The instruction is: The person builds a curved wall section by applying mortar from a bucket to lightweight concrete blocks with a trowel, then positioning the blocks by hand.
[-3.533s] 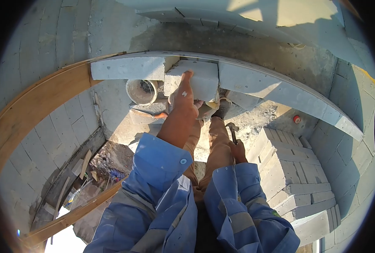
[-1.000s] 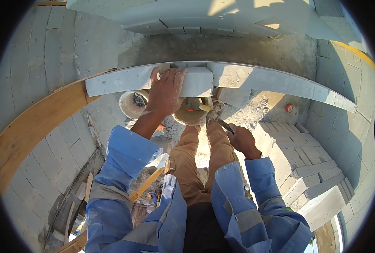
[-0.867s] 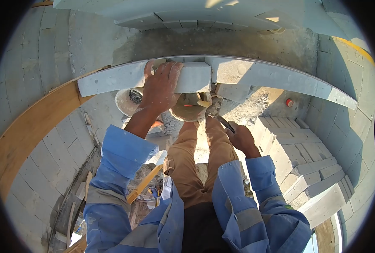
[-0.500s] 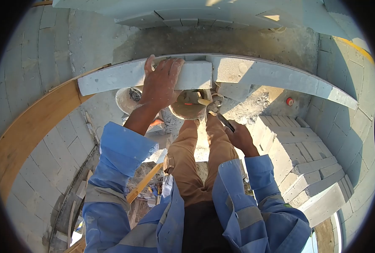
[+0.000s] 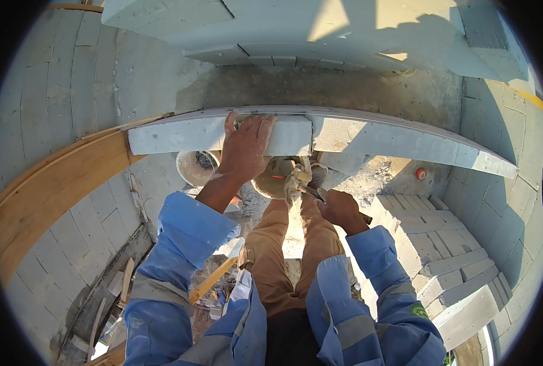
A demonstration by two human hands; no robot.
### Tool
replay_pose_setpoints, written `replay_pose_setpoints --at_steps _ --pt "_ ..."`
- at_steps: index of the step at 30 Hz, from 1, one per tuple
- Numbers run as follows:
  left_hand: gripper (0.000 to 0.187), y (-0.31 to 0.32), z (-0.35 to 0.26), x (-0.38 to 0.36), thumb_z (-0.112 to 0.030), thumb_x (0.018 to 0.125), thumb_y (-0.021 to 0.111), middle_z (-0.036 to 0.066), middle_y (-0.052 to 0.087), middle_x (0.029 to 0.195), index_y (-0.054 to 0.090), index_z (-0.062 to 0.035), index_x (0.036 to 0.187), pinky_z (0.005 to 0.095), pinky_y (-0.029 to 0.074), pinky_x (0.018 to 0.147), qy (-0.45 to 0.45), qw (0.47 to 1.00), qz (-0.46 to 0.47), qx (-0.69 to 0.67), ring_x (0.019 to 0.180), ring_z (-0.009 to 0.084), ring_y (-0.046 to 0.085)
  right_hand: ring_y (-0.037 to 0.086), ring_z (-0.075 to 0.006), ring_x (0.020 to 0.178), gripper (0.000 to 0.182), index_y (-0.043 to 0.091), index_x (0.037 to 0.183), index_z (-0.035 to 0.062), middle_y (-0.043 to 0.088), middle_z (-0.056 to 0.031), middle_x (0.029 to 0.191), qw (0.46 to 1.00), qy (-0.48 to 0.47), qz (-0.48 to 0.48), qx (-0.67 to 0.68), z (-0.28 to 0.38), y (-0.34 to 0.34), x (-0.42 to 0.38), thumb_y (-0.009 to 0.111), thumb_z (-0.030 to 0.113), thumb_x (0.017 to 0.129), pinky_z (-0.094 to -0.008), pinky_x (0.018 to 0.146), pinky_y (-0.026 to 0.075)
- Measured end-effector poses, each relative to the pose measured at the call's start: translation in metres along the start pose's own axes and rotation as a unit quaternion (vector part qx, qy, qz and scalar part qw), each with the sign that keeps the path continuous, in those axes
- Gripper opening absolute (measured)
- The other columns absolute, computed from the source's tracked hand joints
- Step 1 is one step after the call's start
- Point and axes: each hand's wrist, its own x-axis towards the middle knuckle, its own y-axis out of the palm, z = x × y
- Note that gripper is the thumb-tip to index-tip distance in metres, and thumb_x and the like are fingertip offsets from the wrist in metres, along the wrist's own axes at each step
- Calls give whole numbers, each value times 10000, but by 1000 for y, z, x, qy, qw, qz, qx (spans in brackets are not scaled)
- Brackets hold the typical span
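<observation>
My left hand (image 5: 246, 143) lies over the top edge of a pale masonry block (image 5: 291, 135), its fingers bent onto the upper face and its palm against the near face. This block sits in a row beside another pale block (image 5: 393, 140), with a narrow joint between them. My right hand (image 5: 340, 210) is closed round the handle of a trowel (image 5: 311, 192). Wet grey-beige mortar (image 5: 298, 180) covers the trowel's front end, just below the joint. Beneath it stands a bucket (image 5: 270, 180), partly hidden by the trowel and block.
A wooden board (image 5: 70, 183) curves along the left. At the right is a stack of pale blocks (image 5: 448, 238). A second bucket (image 5: 192, 169) stands behind my left wrist, and a small red round object (image 5: 421, 174) lies on the floor. Block walls rise on both sides.
The trowel has come up and left toward the joint, and its mortar load now shows more clearly. My left hand stays on the block. The view has tilted, so the row appears lower.
</observation>
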Motion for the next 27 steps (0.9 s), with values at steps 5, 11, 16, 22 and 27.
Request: replay_pose_setpoints --at_steps 5,11,16,22,27 --pt "926 3 -1 2 -301 646 887 94 568 1303 421 -108 1423 575 134 1184 0 1000 -10 -22 1250 255 535 685 -357 730 349 676 1138 96 686 -169 859 985 -71 97 -127 9 -46 52 617 362 920 -492 646 542" --pt "878 -4 -5 -3 -231 666 858 87 548 1347 438 -102 1427 597 111 1191 -5 999 1 -47 1272 259 517 711 -326 770 254 711 1035 84 693 -143 840 987 -92 2 -132 4 -26 54 613 277 903 -461 651 565" --pt "851 -6 -3 -1 -234 697 846 82 527 1400 449 -95 1437 592 107 1193 -20 995 39 -84 1318 247 481 702 -338 785 350 652 1147 88 696 -149 954 993 -52 -21 -101 -1 -23 64 595 364 941 -482 671 563" --pt "855 -9 1 -1 -295 711 843 64 522 1410 447 -117 1447 544 136 1202 -5 996 23 -84 1348 241 443 702 -329 819 391 602 1255 95 685 -138 960 985 -128 19 -112 23 -45 52 532 374 990 -477 666 560" --pt "943 -20 29 -30 -397 643 890 57 481 1466 458 -156 1446 532 247 1182 55 986 -68 -144 1369 248 436 691 -313 746 484 591 1359 128 690 -120 959 963 -203 75 -161 32 -53 52 548 149 877 -445 602 546"
